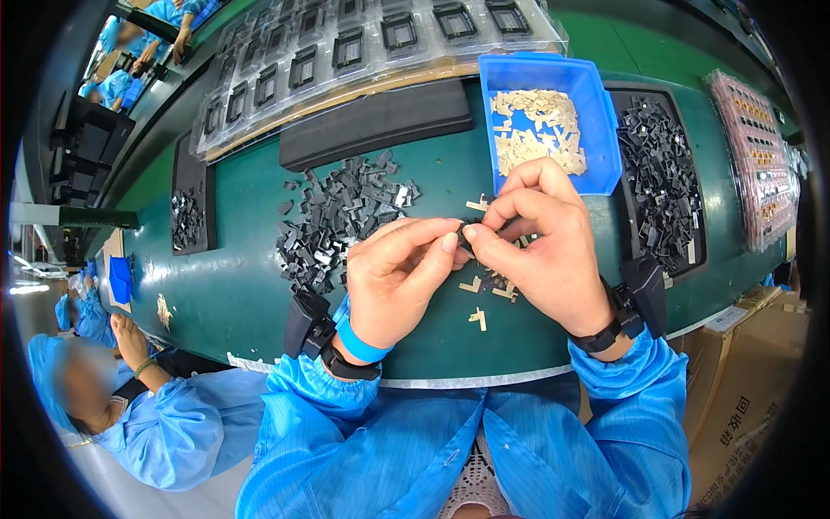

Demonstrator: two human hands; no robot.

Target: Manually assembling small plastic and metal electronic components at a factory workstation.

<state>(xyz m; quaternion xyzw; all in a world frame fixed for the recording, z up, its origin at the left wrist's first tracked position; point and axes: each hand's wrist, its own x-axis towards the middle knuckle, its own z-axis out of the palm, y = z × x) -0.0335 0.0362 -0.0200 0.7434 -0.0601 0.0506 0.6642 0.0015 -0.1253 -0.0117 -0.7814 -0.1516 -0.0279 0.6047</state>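
Observation:
Over the green tabletop, my left hand [393,272] and my right hand [549,251] meet fingertip to fingertip. Both pinch a small black part [468,227], mostly hidden by the fingers. To the left of my left hand spreads a loose heap of small black plastic parts [337,216]. Several flat, L-shaped beige pieces [477,319] lie on the table beneath and in front of my right hand. Beyond that hand stands a blue bin [601,112] holding many beige pieces [540,130].
A black tray [702,251] of black parts stands at the right, beside stacked pinkish trays [752,164]. Clear trays with black frames [347,49] rest behind a black foam block [376,125]. A smaller black tray [207,212] lies left. A co-worker [156,415] sits at the left.

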